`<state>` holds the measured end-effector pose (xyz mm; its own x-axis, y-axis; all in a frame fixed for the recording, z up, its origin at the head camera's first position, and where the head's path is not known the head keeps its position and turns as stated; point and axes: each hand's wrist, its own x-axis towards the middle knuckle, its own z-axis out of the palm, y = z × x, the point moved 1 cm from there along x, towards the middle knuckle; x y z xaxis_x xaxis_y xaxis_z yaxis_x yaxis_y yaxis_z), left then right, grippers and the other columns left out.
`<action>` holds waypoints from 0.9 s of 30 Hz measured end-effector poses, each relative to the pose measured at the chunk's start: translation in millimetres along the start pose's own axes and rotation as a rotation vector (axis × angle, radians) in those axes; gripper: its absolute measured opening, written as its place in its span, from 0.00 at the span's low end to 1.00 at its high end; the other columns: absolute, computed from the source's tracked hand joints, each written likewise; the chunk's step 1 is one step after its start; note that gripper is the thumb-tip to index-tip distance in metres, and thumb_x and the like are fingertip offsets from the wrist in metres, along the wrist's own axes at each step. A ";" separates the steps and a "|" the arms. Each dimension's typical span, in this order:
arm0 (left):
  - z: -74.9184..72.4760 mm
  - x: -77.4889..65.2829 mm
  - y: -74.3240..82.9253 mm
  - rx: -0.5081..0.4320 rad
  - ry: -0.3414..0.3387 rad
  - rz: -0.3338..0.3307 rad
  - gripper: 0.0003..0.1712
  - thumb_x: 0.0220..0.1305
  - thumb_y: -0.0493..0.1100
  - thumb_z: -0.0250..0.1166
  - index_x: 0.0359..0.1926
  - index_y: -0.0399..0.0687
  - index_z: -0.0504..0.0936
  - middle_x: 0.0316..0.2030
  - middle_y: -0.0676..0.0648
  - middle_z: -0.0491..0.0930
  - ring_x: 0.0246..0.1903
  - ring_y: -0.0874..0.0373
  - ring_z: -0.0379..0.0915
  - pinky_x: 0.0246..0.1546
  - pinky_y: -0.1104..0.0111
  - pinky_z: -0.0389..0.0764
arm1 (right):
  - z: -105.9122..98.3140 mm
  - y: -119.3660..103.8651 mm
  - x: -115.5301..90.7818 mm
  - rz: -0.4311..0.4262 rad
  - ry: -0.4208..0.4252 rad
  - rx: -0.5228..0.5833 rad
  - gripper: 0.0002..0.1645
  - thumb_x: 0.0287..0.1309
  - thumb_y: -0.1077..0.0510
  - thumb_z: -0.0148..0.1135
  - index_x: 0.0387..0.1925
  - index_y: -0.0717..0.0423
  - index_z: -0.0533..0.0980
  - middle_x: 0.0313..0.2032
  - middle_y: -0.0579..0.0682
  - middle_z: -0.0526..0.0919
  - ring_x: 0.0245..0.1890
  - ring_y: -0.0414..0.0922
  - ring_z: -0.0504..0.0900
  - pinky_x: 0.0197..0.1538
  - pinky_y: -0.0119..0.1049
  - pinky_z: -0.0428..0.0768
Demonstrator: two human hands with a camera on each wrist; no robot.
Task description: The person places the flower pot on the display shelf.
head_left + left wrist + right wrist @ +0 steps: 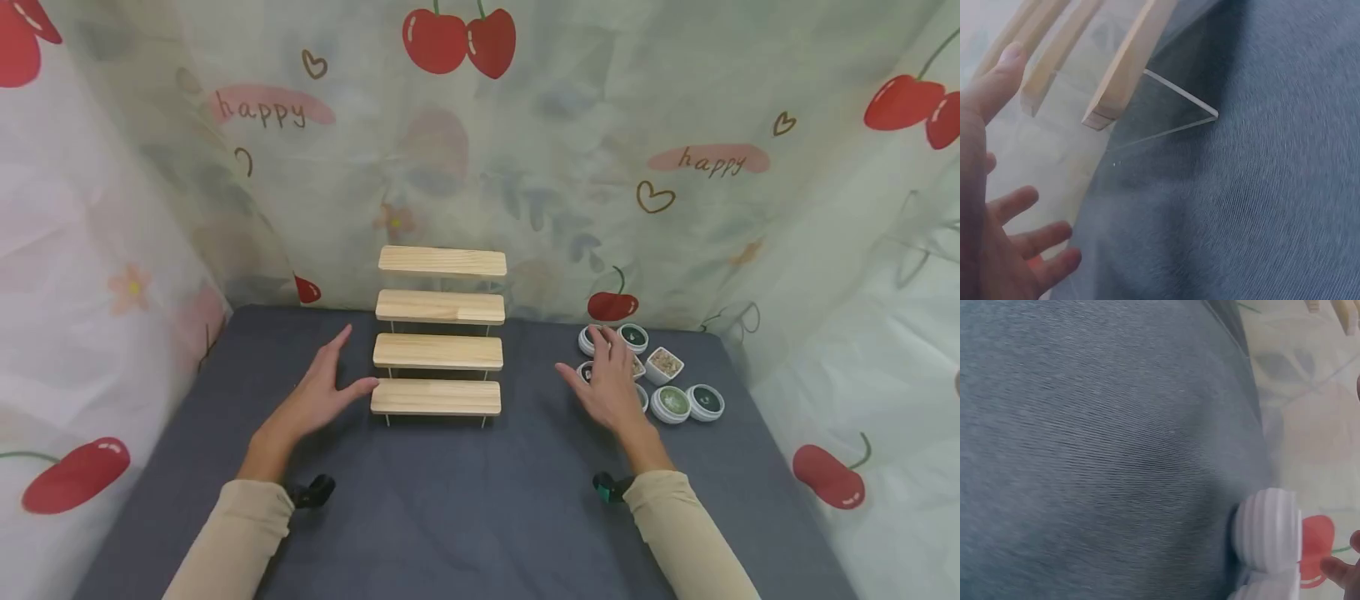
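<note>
A four-step wooden display stand (438, 352) with pale plank shelves and thin clear supports stands mid-table. My left hand (318, 392) hovers at its left side with fingers spread, the thumb near the lowest shelf's end. In the left wrist view that hand (1013, 250) holds nothing, and a shelf end (1110, 103) shows beside it. My right hand (611, 392) is over a group of small round white pots and partly hides them; its fingers are extended. A ribbed white pot (1269, 531) appears below its fingertips (1338, 570) in the right wrist view.
Right of my right hand are a dark green-filled pot (706, 402), a light green pot (671, 404) and a square white dish (664, 365) of beige bits. Another dark pot (633, 337) sits behind. A dark cloth (480, 508) covers the table; printed curtains (555, 125) enclose it.
</note>
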<state>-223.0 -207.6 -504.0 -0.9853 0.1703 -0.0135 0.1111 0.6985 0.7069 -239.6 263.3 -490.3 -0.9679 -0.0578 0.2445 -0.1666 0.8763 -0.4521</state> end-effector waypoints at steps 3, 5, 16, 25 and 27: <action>4.2 -0.4 -1.1 -0.091 0.031 0.008 0.59 0.66 0.67 0.65 0.83 0.58 0.38 0.79 0.35 0.50 0.76 0.31 0.53 0.70 0.35 0.62 | 4.7 4.5 -5.2 0.014 0.042 0.018 0.56 0.61 0.32 0.65 0.78 0.54 0.53 0.75 0.63 0.52 0.76 0.65 0.50 0.73 0.66 0.58; 7.6 -1.8 -2.4 -0.149 0.049 0.006 0.58 0.65 0.65 0.67 0.82 0.54 0.42 0.78 0.35 0.54 0.73 0.31 0.58 0.68 0.36 0.66 | 8.7 7.9 -7.9 0.024 0.070 0.030 0.56 0.60 0.34 0.68 0.77 0.56 0.54 0.74 0.64 0.53 0.75 0.65 0.51 0.73 0.66 0.59; 29.5 -7.2 -10.3 -0.341 0.095 -0.034 0.50 0.62 0.51 0.75 0.77 0.48 0.56 0.67 0.35 0.70 0.50 0.45 0.79 0.43 0.66 0.81 | 20.1 14.4 -19.7 0.083 0.166 0.151 0.57 0.54 0.46 0.78 0.75 0.64 0.57 0.70 0.68 0.56 0.74 0.65 0.52 0.76 0.61 0.55; 40.6 -12.3 -1.0 -0.410 0.084 -0.015 0.45 0.61 0.41 0.75 0.74 0.41 0.61 0.62 0.32 0.71 0.41 0.57 0.77 0.37 0.72 0.79 | 26.1 17.7 -22.0 0.179 0.259 0.169 0.53 0.51 0.49 0.80 0.71 0.64 0.63 0.68 0.69 0.60 0.68 0.68 0.59 0.69 0.61 0.60; 47.4 -9.2 -11.4 -0.425 0.095 -0.006 0.45 0.60 0.42 0.76 0.73 0.43 0.63 0.61 0.34 0.73 0.39 0.61 0.76 0.36 0.73 0.79 | 26.3 17.2 -22.3 0.201 0.259 0.172 0.53 0.52 0.49 0.80 0.71 0.64 0.62 0.68 0.68 0.59 0.68 0.68 0.58 0.69 0.61 0.60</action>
<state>-209.0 -184.2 -545.4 -0.9955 0.0887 0.0331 0.0621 0.3481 0.9354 -225.8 267.1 -526.1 -0.9083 0.2496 0.3356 -0.0287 0.7632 -0.6456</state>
